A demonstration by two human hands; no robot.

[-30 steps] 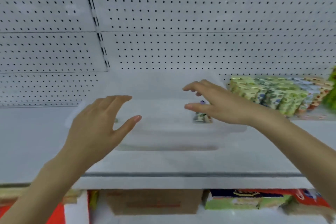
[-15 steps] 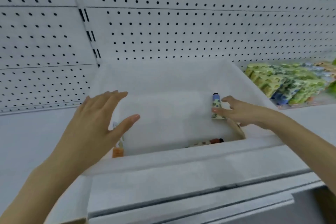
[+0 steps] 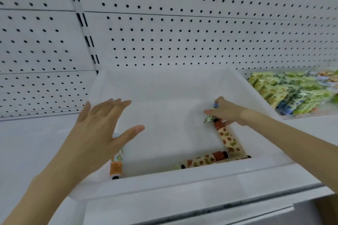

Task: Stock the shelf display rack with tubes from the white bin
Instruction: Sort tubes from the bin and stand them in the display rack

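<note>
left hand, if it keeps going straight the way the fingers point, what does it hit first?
Probably the far wall of the white bin. The left hand hangs open over the bin's left side, fingers pointing up and away toward that wall, nothing visible between. Depth is unclear; if high enough, it may clear the rim and reach the pegboard.

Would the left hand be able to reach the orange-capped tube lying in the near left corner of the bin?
Probably yes. The left hand hovers open right above the orange-capped tube, the white bin has no lid, and nothing lies on that tube. The right hand is busy on the far side.

Bright, even, nearly shadowless light; soft overall focus, wide-angle bending and blur toward the edges.
</note>
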